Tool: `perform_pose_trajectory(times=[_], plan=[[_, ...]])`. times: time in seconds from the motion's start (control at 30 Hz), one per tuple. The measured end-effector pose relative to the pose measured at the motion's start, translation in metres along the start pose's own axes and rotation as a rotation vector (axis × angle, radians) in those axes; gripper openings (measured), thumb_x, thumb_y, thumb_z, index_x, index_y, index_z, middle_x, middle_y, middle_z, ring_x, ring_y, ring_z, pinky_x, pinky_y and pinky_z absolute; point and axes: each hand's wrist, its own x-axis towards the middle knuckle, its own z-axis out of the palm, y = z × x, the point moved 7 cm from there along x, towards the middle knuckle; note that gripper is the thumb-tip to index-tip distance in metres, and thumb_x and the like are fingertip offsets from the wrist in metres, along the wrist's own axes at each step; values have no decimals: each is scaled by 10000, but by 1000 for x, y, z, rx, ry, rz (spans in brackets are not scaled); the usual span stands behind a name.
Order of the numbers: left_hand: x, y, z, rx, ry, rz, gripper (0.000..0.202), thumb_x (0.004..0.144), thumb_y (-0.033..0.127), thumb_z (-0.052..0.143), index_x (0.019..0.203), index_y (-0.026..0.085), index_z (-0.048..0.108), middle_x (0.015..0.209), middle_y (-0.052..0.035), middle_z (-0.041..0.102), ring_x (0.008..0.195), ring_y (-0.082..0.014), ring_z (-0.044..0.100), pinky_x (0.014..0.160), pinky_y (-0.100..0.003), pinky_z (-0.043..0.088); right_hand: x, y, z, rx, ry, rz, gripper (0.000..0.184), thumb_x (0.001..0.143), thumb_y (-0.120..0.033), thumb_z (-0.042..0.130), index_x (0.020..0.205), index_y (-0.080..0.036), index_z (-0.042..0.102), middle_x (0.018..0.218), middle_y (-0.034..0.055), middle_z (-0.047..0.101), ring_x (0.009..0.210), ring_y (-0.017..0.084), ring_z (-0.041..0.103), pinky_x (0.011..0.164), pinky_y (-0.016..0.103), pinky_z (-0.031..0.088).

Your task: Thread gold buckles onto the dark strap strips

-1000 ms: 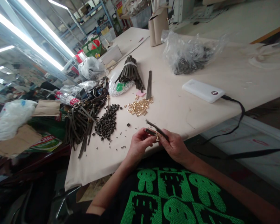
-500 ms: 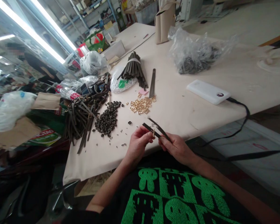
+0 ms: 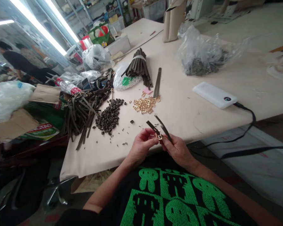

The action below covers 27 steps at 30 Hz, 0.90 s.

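In front of my body, my left hand (image 3: 143, 144) pinches a small gold buckle (image 3: 158, 135) between thumb and fingers. A dark strap (image 3: 152, 125) runs at the buckle, its free end pointing up and left; the fingers hide how it sits in the frame. Close beside it, my right hand (image 3: 178, 150) is closed on the dark straps, with another strap end (image 3: 163, 125) sticking up from its grip. Beyond the hands lies a pile of gold buckles (image 3: 143, 105). A heap of small dark loops (image 3: 108, 119) is left of that pile.
A tied bundle of dark straps (image 3: 139, 64) rests behind the buckles, near a few loose straps (image 3: 157, 82). Finished-looking buckled straps (image 3: 77, 116) crowd the table's left edge. On the right are a white power bank (image 3: 214, 94) with a cable and a clear plastic bag (image 3: 200, 53).
The gold buckle has turned from edge-on to showing its open frame. My left hand has moved slightly right, closer to my right hand. The whole view has shifted a little.
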Motion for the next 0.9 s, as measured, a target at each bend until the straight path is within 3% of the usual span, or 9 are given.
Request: perform_pose_trajectory(times=[0.13, 0.47, 0.9], plan=[[1, -4, 1, 12, -9, 0, 270, 706, 176, 821, 898, 153, 632, 857, -17, 711, 775, -128, 665, 769, -273, 525, 2, -4, -1, -54, 38, -53, 305, 987, -362, 431, 734, -210, 511, 595, -32, 503, 539, 139, 472, 541, 264, 369], [3, -6, -8, 33, 59, -93, 196, 723, 236, 810, 820, 123, 681, 811, -32, 687, 732, -110, 626, 677, -224, 483, 6, -10, 2, -112, -55, -79, 257, 973, -306, 412, 803, -195, 568, 586, -33, 508, 528, 146, 480, 537, 263, 366], [8, -14, -18, 133, 82, -5, 170, 735, 237, 784, 757, 139, 647, 702, 20, 628, 596, -62, 523, 601, -194, 437, 3, -9, 6, -61, -102, -85, 199, 931, -257, 474, 810, -187, 616, 628, -25, 561, 549, 133, 487, 546, 248, 380]])
